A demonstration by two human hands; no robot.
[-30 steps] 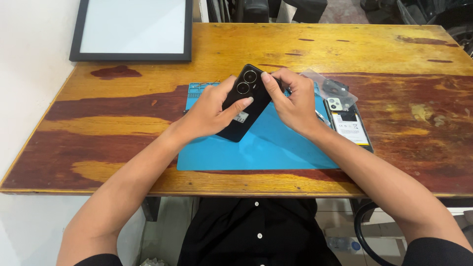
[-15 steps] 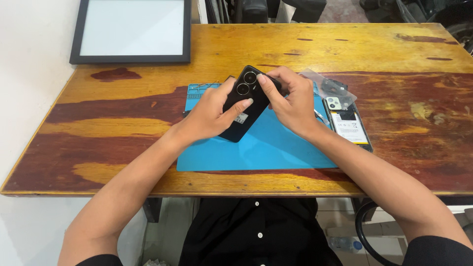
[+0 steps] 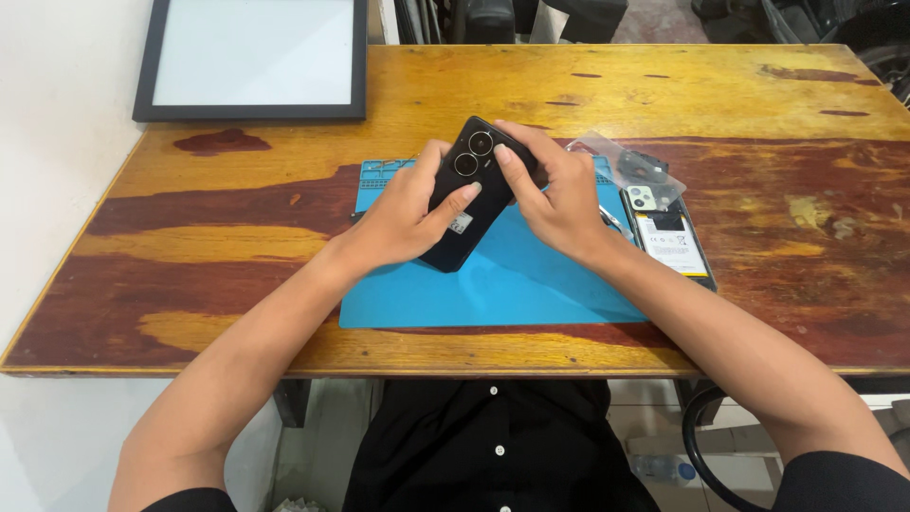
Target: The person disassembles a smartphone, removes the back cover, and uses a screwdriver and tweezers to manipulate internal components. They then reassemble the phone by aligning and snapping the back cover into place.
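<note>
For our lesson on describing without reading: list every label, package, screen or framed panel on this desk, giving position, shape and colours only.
Small sticker: pale rectangle on the black phone back, held in both hands.
White label: tall rectangle with dark print, on the opened phone right of the blue mat.
Clear plastic bag: crumpled, transparent, behind the opened phone.
Framed panel: black-framed white rectangle, far left corner.

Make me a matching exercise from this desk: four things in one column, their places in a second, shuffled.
1. black phone back cover with two camera rings
2. blue rectangular work mat
3. black-framed white board
4. opened phone body with its battery showing

A. far left corner of the wooden table
B. between both hands
C. right of the mat
D. under the hands

Pairs: 1-B, 2-D, 3-A, 4-C
</note>
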